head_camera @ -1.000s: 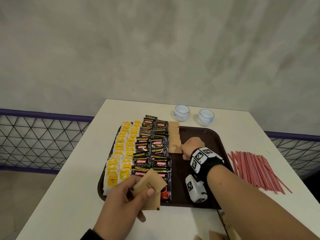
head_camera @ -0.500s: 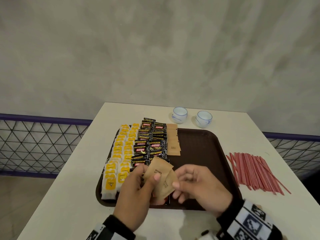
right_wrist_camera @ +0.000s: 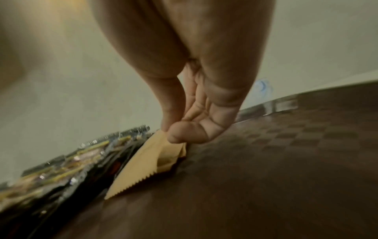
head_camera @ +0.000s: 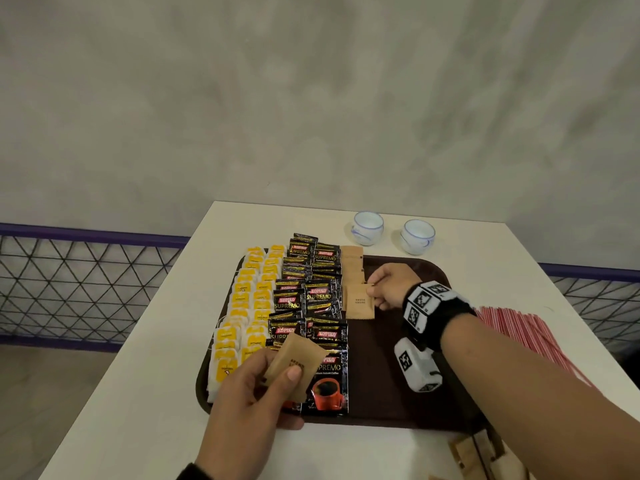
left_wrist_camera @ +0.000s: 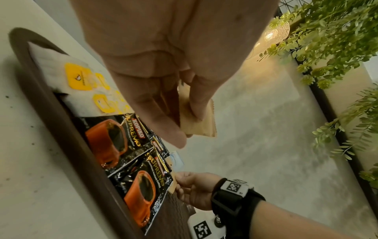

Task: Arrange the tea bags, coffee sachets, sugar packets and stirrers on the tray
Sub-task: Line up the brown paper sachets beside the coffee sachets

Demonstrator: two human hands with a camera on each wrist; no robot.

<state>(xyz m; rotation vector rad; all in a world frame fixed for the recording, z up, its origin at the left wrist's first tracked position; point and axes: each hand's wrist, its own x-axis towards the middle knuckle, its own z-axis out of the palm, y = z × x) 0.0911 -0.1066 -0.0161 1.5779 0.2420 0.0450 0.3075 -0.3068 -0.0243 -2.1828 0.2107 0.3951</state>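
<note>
Your right hand point(head_camera: 388, 285) reached across the brown tray point(head_camera: 398, 403) and pinched the right edge of one brown sugar packet point(head_camera: 360, 301) between thumb and forefinger; the other fingers were curled in. This packet lay flat on the tray floor at the near end of the sugar column point(head_camera: 352, 268), just to the right of the black coffee sachets point(head_camera: 311, 306), and its near serrated edge touched the tray (the right wrist view showed this best). Your left hand point(head_camera: 242, 400) was held above the near left part of the tray and gripped a small stack of brown sugar packets point(head_camera: 294, 367), thumb on top and fingers beneath; how many packets were in the stack, I cannot tell. The tea bags with yellow tags point(head_camera: 249, 306) filled two columns at the left side of the tray, and the coffee sachets filled two columns beside them. The red stirrers point(head_camera: 533, 334) lay in a loose bundle on the white table point(head_camera: 138, 375), to the right of the tray and outside it. Two small white cups point(head_camera: 393, 230) stood on the table just beyond the far edge of the tray.
</note>
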